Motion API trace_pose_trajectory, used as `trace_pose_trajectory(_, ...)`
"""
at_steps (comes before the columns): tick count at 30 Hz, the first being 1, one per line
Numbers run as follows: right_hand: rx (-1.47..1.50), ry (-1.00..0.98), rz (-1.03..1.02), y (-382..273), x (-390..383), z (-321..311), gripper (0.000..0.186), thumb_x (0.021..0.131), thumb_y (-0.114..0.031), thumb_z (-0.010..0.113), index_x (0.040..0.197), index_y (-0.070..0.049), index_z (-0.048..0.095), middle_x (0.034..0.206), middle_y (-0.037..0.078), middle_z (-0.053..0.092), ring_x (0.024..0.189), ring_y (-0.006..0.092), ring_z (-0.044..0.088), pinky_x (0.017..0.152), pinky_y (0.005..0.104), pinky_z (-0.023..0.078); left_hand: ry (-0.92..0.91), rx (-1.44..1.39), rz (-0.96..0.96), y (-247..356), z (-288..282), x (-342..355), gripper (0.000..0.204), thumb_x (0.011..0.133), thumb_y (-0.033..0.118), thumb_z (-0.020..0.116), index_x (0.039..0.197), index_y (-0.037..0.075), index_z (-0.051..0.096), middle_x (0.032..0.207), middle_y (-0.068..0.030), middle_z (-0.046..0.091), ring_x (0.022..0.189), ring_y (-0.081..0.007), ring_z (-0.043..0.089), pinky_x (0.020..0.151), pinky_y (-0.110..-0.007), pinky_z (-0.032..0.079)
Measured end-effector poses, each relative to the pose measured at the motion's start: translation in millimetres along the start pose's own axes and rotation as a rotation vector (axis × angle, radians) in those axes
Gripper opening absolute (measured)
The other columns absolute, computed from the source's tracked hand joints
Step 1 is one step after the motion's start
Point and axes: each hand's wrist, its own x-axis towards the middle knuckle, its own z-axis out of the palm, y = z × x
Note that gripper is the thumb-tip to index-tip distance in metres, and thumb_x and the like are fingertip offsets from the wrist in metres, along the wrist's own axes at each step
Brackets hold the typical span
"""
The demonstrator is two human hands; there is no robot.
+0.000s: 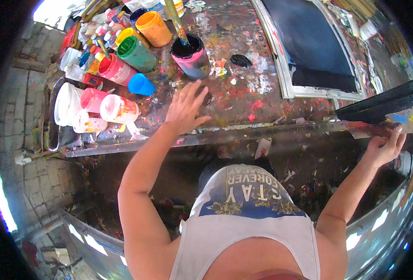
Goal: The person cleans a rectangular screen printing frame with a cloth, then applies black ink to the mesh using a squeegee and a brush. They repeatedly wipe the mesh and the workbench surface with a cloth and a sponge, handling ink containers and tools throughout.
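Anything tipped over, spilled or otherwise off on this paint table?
Yes. Several paint jars lie on their sides at the table's left end, mouths facing left, near the edge. The tabletop is smeared with dried paint. A brush stands in the black-filled pot. The left hand rests flat on the table; the right hand grips a dark frame.

Your left arm reaches up and forward, a little bent. Your left hand (186,106) lies flat, palm down, fingers spread wide. Your right arm stretches out to the side. Your right hand (386,145) curls its fingers up, gripping.
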Motion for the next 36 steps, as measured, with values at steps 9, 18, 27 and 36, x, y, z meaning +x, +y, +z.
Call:
trace_pose_trajectory(9, -0.545, -0.134, -0.646, -58.4, -10.4, -58.3, 0.073, 0.086, 0.005, 0.057, 0.158, -0.008, 0.064, 0.138, 0.027, 0.069, 0.11, 0.0392, 0.078, 0.095, 0.0427, 0.064, -0.15, 0.193, 0.064, -11.1, 13.4, 3.6, 0.085, 0.1, 0.075, 0.062, 0.174, 0.039, 0.039, 0.186, -0.0179, 0.018, 0.169, -0.048, 0.016, 0.132, -0.066, 0.021)
trace_pose_trajectory(18, -0.115, -0.061, -0.173, -74.3, -2.2, -37.7, 0.034, 0.111, -0.026, 0.073, 0.132, 0.001, 0.072, 0.106, 0.007, 0.076, 0.09, 0.0153, 0.075, 0.075, 0.03, 0.059, -0.015, -0.901, -0.142, 8.4, -29.7, 2.1, 0.073, 0.08, 0.03, 0.099, 0.144, 0.012, 0.07, 0.16, -0.0114, 0.059, 0.154, -0.0375, 0.049, 0.126, -0.051, 0.039)
trace_pose_trajectory(27, 0.463, 0.029, 0.241, -106.6, -6.4, 19.6, 0.031, 0.11, -0.026, 0.076, 0.13, -0.003, 0.072, 0.103, 0.003, 0.075, 0.083, 0.0103, 0.069, 0.068, 0.0252, 0.052, 0.406, -0.613, -0.103, -19.8, -132.9, 71.7, 0.082, 0.08, 0.039, 0.096, 0.146, 0.002, 0.063, 0.159, -0.016, 0.057, 0.147, -0.0354, 0.052, 0.126, -0.053, 0.038)
trace_pose_trajectory(36, 0.313, 0.078, 0.143, -126.3, -11.2, 17.4, 0.023, 0.109, -0.017, 0.074, 0.127, -0.002, 0.072, 0.098, 0.004, 0.076, 0.08, 0.0111, 0.071, 0.068, 0.0254, 0.055, 0.288, 0.267, -0.014, -54.8, -100.1, 83.9, 0.061, 0.093, 0.041, 0.083, 0.146, 0.013, 0.072, 0.179, -0.0133, 0.037, 0.167, -0.0443, 0.027, 0.132, -0.069, 0.018)
